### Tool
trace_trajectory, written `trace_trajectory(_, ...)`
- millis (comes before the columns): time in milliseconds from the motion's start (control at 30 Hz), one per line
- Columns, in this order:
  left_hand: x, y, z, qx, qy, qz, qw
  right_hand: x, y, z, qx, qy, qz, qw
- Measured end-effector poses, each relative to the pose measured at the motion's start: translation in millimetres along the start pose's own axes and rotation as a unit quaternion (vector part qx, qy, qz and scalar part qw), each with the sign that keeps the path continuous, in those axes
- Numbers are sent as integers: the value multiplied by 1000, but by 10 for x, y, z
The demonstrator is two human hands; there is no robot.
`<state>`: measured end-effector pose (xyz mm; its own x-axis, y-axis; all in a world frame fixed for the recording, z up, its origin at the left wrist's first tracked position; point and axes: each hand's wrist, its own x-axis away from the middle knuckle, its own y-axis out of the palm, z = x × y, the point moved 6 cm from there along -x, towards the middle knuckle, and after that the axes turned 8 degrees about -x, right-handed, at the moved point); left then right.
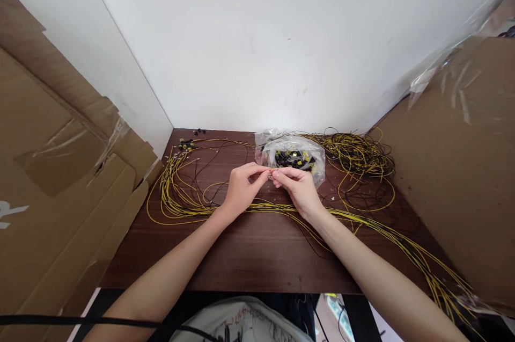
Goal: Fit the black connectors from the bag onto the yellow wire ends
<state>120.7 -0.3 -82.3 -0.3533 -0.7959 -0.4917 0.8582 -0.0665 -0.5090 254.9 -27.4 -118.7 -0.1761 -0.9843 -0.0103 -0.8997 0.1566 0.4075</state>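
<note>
Thumb and forefinger of my left hand (243, 187) are pinched together above the middle of the brown table. Fingertip to fingertip with it, my right hand (301, 190) is closed in a pinch too. Whatever small thing lies between the fingertips is mostly covered and too small to name. Just behind the hands sits a clear plastic bag (319, 155) with small black and yellow parts (293, 159) in it. Under both wrists runs a long bundle of yellow and black wires (265, 206), curving back at the left.
A tangled heap of yellow and black wire (358, 153) lies at the back right. Small black and yellow pieces (186, 144) are scattered at the back left. Cardboard sheets (76, 170) stand at the left, with another cardboard panel (458, 159) at the right. A white wall (249, 52) closes off the back.
</note>
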Motion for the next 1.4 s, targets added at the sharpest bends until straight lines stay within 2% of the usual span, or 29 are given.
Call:
trace_trajectory(67, 7, 7, 11, -22, 20, -1, 1000, 6, 8, -5, -3, -11, 0, 1000)
trace_trajectory(167, 18, 1, 60, -86, 84, 1, 993, 16, -1, 0, -18, -14, 16, 1000)
trace_trajectory(333, 41, -25, 160, -211, 189, 11, 959, 29, -6, 36, -38, -25, 43, 998)
trace_trajectory(467, 61, -48, 208, -265, 216, 34, 939, 35, -10, 41, -39, -49, 57, 996)
trace_trajectory(600, 89, -6, 241, -278, 233, 23, 932, 36, -9, 22, -27, -67, 56, 996)
trace_trajectory(733, 68, -21, 254, -220, 209, 23, 953, 44, 28, -33, -45, -70, 30, 996)
trace_trajectory(900, -33, -178, 188, -103, 102, 68, 987, 52, 96, -107, -79, -34, -15, 996)
trace_trajectory(1000, -71, -178, 143, -39, 60, 37, 997, 53, 97, -88, -57, -9, -24, 998)
trace_trajectory(1167, -61, -72, 121, 14, 36, -34, 999, 49, 81, -35, 3, -6, -30, 1000)
trace_trajectory(1400, -55, -51, 74, 0, 17, -41, 999, 68, 89, -13, 144, 25, -47, 988)
